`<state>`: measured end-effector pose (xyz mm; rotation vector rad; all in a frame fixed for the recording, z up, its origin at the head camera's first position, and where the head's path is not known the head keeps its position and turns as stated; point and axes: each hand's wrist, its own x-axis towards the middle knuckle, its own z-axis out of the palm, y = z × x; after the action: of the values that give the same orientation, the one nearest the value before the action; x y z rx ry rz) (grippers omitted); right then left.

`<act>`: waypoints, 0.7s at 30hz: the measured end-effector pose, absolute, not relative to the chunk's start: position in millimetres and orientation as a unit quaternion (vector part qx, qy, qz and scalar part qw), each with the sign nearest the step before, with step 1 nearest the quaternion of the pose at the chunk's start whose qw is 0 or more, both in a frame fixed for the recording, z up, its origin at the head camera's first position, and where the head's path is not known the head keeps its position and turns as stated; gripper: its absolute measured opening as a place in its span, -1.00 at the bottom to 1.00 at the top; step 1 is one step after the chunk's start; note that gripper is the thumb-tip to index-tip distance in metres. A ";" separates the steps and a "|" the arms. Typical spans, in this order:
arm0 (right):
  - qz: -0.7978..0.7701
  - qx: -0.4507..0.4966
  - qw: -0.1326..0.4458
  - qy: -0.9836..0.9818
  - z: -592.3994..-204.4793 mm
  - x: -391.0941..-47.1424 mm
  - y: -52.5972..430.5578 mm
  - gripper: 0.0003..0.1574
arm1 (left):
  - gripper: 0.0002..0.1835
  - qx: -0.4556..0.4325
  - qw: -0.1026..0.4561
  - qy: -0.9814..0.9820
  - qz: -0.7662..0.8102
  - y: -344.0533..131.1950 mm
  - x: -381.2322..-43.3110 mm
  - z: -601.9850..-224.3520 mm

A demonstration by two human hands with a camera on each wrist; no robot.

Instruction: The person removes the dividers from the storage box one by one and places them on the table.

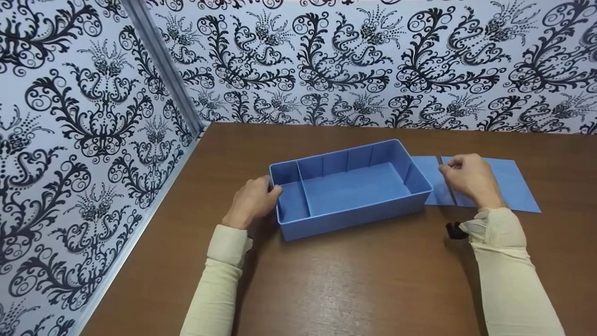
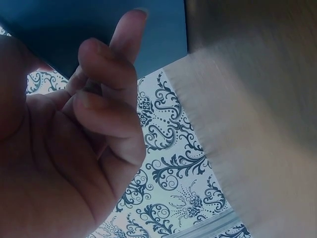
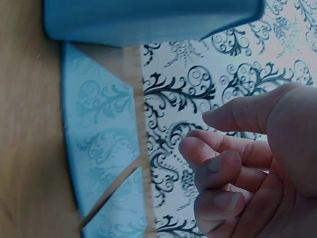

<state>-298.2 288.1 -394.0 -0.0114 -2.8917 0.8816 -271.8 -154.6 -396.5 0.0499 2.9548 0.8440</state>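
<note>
A blue plastic storage bin (image 1: 354, 217) stands at a slant on the table, with one thin divider (image 1: 304, 191) across it near its left end. My left hand (image 1: 252, 200) grips the bin's left end wall, thumb over the rim. In the left wrist view, the fingers (image 2: 106, 64) are bent by the blue wall (image 2: 163, 37). To the right of the bin, my right hand (image 1: 471, 179) is over two flat, glossy blue panels, the left panel (image 1: 426, 175) and the right panel (image 1: 513, 182). Its fingers (image 3: 213, 173) are loosely curled with nothing between them.
The left panel runs up to the bin's right end, and a narrow gap parts it from the right one. A patterned wall (image 1: 345, 60) stands behind the brown table (image 1: 326, 289), and another patterned wall (image 1: 70, 116) borders it on the left.
</note>
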 end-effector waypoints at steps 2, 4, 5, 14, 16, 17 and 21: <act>0.292 0.002 0.068 -0.954 -390.2 -296.0 283.9 -0.60 | -0.66 0.015 0.032 0.961 0.273 -154.5 -271.7 -396.9; 0.292 0.008 0.077 -0.953 -385.8 -294.0 279.4 -0.61 | -0.66 0.014 0.032 0.962 0.270 -154.3 -271.6 -396.8; 0.291 0.010 0.081 -0.953 -383.1 -292.8 277.0 -0.61 | -0.65 0.013 0.032 0.962 0.269 -154.3 -271.3 -396.5; 0.287 0.046 0.132 -0.948 -361.8 -280.2 242.9 -0.68 | -0.66 0.017 0.024 0.962 0.271 -152.7 -271.2 -394.1; 0.290 0.061 0.137 -0.945 -359.7 -278.9 230.9 -0.69 | -0.67 0.015 0.027 0.961 0.275 -152.6 -271.0 -394.2; 0.292 0.070 0.138 -0.944 -359.0 -278.6 224.7 -0.70 | -0.67 0.014 0.028 0.961 0.276 -152.7 -271.0 -394.4; 0.301 0.097 0.126 -0.940 -355.9 -277.4 200.9 -0.70 | -0.67 0.009 0.033 0.961 0.275 -152.7 -271.2 -396.1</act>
<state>-277.4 200.9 -355.9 0.2836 -2.7385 0.8778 -271.2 -152.7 -396.1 0.0283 2.9577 0.8456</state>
